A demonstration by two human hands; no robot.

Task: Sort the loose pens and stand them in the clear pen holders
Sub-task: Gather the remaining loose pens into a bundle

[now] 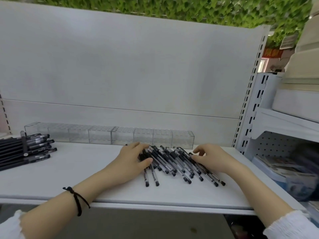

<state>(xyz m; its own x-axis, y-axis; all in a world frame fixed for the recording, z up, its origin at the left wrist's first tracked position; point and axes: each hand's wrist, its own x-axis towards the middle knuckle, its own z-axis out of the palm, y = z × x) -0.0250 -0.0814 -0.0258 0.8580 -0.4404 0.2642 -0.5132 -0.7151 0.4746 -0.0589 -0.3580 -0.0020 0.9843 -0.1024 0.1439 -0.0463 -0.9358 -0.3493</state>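
A pile of loose pens (174, 161) with clear barrels and black caps lies fanned out on the white shelf (77, 180). My left hand (133, 159) is at the pile's left end, its fingers and thumb curled round several pens there. At the pile's right end my right hand (210, 157) touches the outermost pens with its thumb, and its fingers arch loosely over them. Just behind the pile, a row of clear pen holders (100, 135) stands along the back panel, and I see no pens in them.
A second heap of darker pens (25, 152) lies at the shelf's left end, one of them crosswise on top. To the right, a neighbouring white rack (283, 121) holds boxes above and packets lower down. The shelf's front edge is under my forearms.
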